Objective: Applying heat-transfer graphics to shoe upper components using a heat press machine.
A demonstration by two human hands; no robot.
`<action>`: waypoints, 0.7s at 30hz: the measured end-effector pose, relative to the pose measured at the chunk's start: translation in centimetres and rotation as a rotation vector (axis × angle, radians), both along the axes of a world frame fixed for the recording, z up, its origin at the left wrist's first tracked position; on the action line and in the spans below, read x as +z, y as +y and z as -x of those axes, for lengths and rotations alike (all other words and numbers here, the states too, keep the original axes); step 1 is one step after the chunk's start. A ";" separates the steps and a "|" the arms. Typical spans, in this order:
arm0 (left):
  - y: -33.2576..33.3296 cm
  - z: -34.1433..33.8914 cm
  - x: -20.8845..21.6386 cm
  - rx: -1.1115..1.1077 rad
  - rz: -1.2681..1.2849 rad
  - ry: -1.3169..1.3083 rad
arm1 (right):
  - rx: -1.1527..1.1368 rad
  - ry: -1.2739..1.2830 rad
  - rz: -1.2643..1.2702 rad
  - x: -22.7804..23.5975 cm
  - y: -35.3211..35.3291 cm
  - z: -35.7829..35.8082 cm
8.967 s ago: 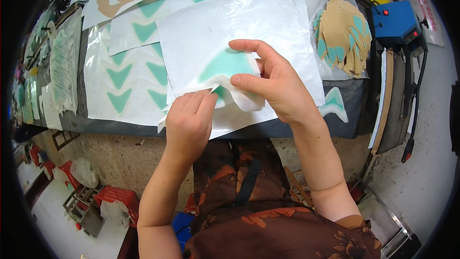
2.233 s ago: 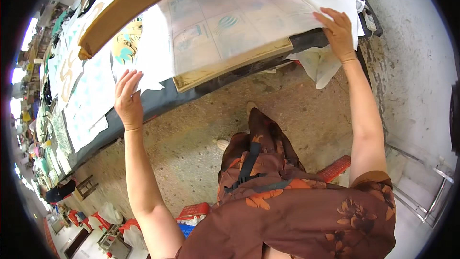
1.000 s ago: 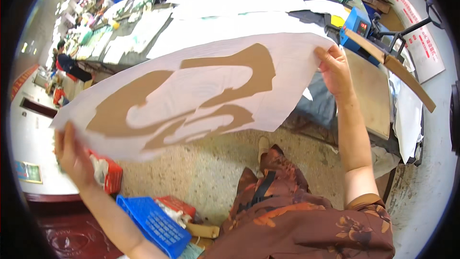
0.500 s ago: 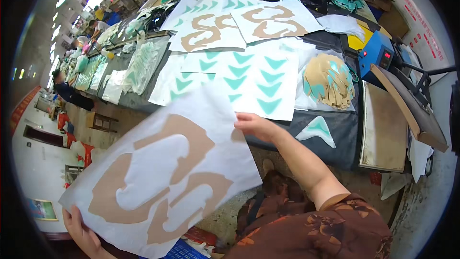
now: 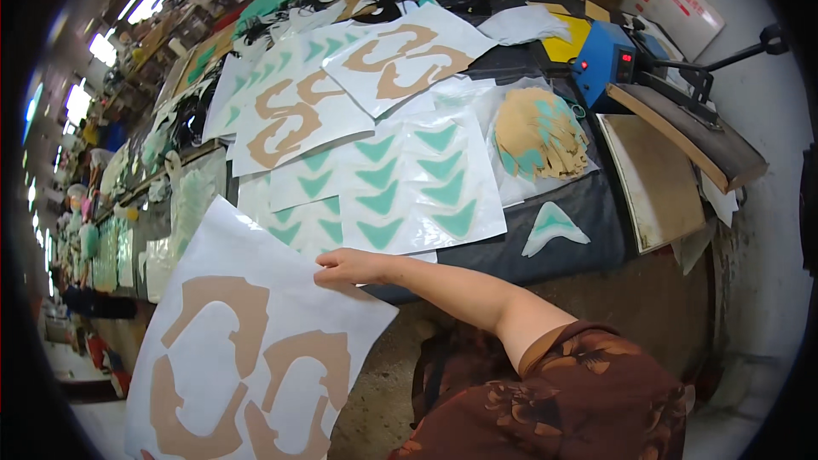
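Sheet [image 5: 217, 243] bearing four tan cutouts [image 5: 253, 315] hangs near left, its edge pinched by one right hand [image 5: 354, 267]; the left hand's grip cannot be told.

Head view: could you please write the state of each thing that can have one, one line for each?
Held white sheet: unfolded, slanting.
Right hand: closed on that sheet's edge.
Two brown-patterned sheets: lying, overlapping.
Green-chevron sheets: lying, overlapping.
Brown-and-green pieces: heaped.
Loose green-and-white piece: lying alone.
Blue control box: red display lit.
Upper plate: apart from lower plate.
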State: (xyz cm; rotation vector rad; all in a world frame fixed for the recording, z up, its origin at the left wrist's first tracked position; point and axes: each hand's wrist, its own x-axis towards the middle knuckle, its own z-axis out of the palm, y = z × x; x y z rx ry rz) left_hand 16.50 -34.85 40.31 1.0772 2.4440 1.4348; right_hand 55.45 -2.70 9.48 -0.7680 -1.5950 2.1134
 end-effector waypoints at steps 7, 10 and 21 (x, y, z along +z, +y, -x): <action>11.3 7.8 -4.3 -0.138 0.202 0.017 | -0.181 -0.186 -0.218 -1.4 2.7 -1.5; 16.7 10.5 -8.1 -0.359 0.092 -0.346 | -0.398 -0.183 -0.188 -0.6 4.8 -4.8; 41.7 -4.9 -17.3 -0.536 0.216 -0.589 | -0.687 -0.443 -0.311 -1.0 18.9 -23.0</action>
